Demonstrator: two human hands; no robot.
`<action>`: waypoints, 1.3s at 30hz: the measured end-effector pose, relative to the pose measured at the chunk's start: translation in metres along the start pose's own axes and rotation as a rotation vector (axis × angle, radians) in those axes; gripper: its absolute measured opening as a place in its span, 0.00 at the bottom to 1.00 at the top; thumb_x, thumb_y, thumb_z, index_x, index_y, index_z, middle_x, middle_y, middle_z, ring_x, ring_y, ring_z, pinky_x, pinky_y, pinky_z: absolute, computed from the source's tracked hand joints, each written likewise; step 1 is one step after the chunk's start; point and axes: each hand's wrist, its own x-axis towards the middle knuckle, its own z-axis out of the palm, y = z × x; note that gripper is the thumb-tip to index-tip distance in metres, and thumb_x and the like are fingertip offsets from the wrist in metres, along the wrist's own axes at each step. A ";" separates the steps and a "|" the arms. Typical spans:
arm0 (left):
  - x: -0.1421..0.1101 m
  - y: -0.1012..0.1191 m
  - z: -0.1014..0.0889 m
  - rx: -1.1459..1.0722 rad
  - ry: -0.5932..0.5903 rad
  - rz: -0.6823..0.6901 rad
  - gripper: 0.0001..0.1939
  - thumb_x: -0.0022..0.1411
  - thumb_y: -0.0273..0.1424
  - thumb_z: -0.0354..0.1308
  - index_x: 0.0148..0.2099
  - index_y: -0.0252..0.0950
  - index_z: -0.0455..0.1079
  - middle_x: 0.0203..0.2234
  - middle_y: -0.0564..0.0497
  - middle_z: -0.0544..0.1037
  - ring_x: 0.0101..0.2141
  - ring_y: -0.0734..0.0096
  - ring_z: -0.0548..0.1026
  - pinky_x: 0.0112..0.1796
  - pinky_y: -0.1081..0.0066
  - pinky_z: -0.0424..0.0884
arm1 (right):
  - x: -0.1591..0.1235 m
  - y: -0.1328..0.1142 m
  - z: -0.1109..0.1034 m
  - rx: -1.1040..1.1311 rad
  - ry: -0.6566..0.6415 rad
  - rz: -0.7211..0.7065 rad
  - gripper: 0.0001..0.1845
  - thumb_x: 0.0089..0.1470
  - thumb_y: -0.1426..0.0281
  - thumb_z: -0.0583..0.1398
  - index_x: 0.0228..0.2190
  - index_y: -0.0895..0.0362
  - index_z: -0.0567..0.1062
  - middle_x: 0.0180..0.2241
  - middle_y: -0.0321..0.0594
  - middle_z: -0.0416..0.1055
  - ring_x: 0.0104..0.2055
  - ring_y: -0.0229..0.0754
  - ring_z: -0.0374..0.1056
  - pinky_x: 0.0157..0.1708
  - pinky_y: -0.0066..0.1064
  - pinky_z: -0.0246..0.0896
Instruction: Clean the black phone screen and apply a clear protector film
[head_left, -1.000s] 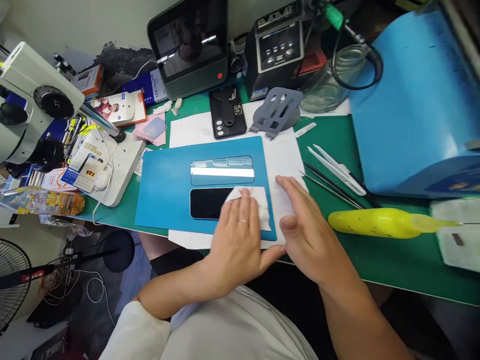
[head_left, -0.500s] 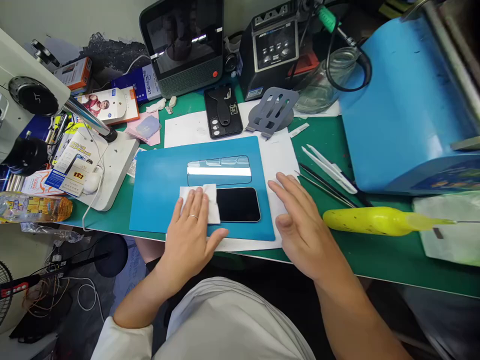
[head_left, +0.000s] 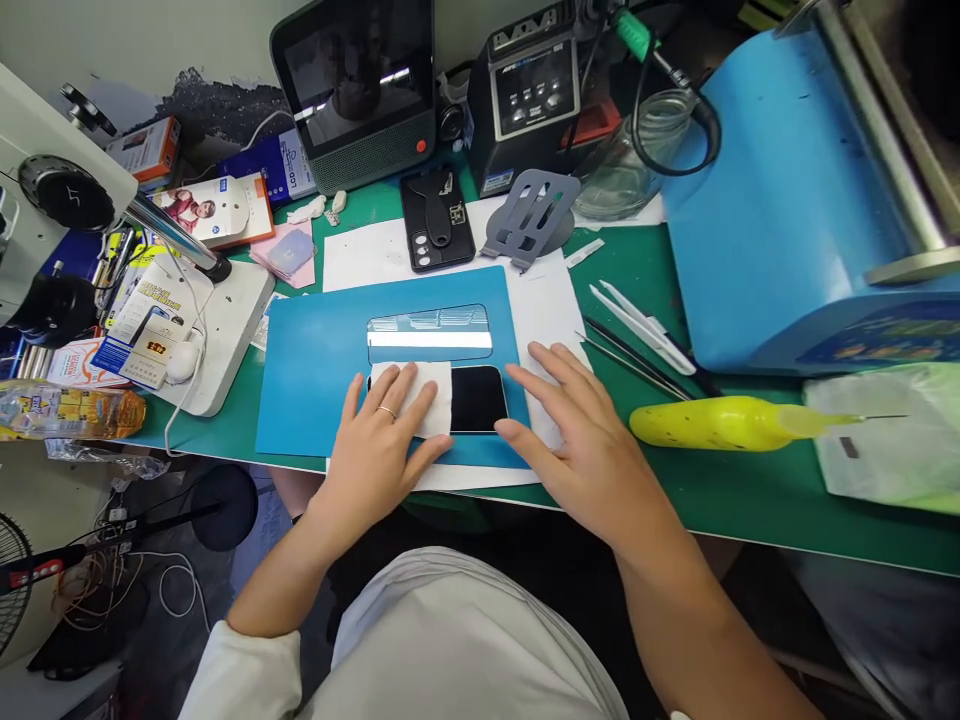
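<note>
A black-screened phone lies face up on a blue mat. My left hand rests with spread fingers on a white wipe, which covers the phone's left half. At the phone's right end, my right hand is open, thumb and fingers apart, its fingertips close to that edge. Whether they touch it I cannot tell. Just above the phone, a clear screen protector with a dark border lies on the mat and reflects light.
A phone in a black case and a grey phone stand are behind the mat. To the right lie tweezers, a yellow squeeze bottle and a big blue machine. A microscope stands left.
My left hand wiped leftward across the phone with the wipe, then shifted slightly right. My right hand moved left to the phone's right end, its fingers spreading. The view shifted a little.
</note>
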 end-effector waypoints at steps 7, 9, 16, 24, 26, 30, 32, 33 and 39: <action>-0.006 -0.030 -0.009 -0.261 0.325 0.065 0.19 0.78 0.37 0.53 0.66 0.40 0.69 0.60 0.42 0.78 0.62 0.58 0.74 0.61 0.55 0.73 | 0.003 -0.036 0.001 0.040 -0.085 -0.356 0.24 0.70 0.63 0.58 0.64 0.50 0.72 0.63 0.45 0.74 0.68 0.54 0.67 0.68 0.57 0.63; -0.012 -0.035 -0.008 -0.266 0.375 0.044 0.15 0.77 0.34 0.54 0.61 0.40 0.74 0.54 0.44 0.82 0.57 0.59 0.78 0.57 0.56 0.75 | 0.011 -0.048 0.009 0.033 -0.159 -0.379 0.25 0.71 0.63 0.56 0.65 0.53 0.71 0.65 0.47 0.72 0.69 0.54 0.66 0.68 0.57 0.64; -0.028 -0.046 0.001 -0.293 0.397 0.023 0.12 0.76 0.34 0.55 0.55 0.40 0.77 0.49 0.46 0.85 0.51 0.60 0.81 0.53 0.58 0.75 | 0.022 -0.048 0.000 0.029 0.056 -0.269 0.22 0.70 0.63 0.58 0.61 0.53 0.75 0.57 0.46 0.79 0.59 0.52 0.76 0.61 0.47 0.73; -0.030 -0.055 0.012 -0.368 0.460 -0.026 0.12 0.76 0.33 0.56 0.55 0.41 0.77 0.50 0.47 0.84 0.51 0.60 0.80 0.52 0.57 0.75 | 0.030 -0.006 0.000 -0.276 0.016 0.046 0.25 0.67 0.53 0.57 0.53 0.56 0.79 0.48 0.53 0.74 0.52 0.63 0.69 0.52 0.58 0.69; -0.030 -0.056 0.013 -0.382 0.463 -0.018 0.11 0.76 0.32 0.57 0.55 0.40 0.77 0.49 0.47 0.84 0.50 0.61 0.80 0.52 0.58 0.75 | 0.033 -0.006 0.003 -0.270 0.017 0.042 0.21 0.66 0.56 0.57 0.49 0.55 0.80 0.47 0.52 0.73 0.51 0.61 0.68 0.51 0.55 0.70; -0.029 -0.056 0.013 -0.403 0.476 0.004 0.11 0.75 0.30 0.58 0.55 0.39 0.77 0.49 0.46 0.84 0.51 0.61 0.80 0.52 0.59 0.75 | 0.036 -0.011 0.002 -0.224 0.053 0.014 0.11 0.65 0.62 0.58 0.40 0.52 0.80 0.46 0.49 0.73 0.49 0.57 0.68 0.48 0.50 0.69; -0.029 -0.056 0.014 -0.394 0.476 0.013 0.11 0.75 0.30 0.58 0.55 0.40 0.76 0.49 0.46 0.84 0.50 0.61 0.80 0.52 0.59 0.75 | 0.037 -0.014 0.000 -0.177 0.073 -0.016 0.08 0.65 0.65 0.58 0.38 0.52 0.78 0.45 0.47 0.75 0.47 0.55 0.70 0.46 0.48 0.69; -0.029 -0.055 0.013 -0.389 0.480 0.019 0.11 0.74 0.30 0.58 0.55 0.40 0.76 0.49 0.47 0.84 0.50 0.61 0.80 0.52 0.59 0.74 | 0.036 -0.016 -0.001 -0.141 0.085 -0.032 0.07 0.65 0.67 0.58 0.37 0.52 0.78 0.44 0.46 0.76 0.46 0.54 0.71 0.44 0.46 0.69; -0.028 -0.031 0.001 -0.551 0.396 -0.027 0.19 0.75 0.34 0.59 0.65 0.44 0.70 0.57 0.45 0.80 0.57 0.57 0.77 0.56 0.57 0.74 | 0.021 -0.047 -0.008 0.248 0.039 -0.083 0.04 0.65 0.71 0.61 0.37 0.51 0.77 0.35 0.36 0.79 0.36 0.41 0.75 0.36 0.33 0.71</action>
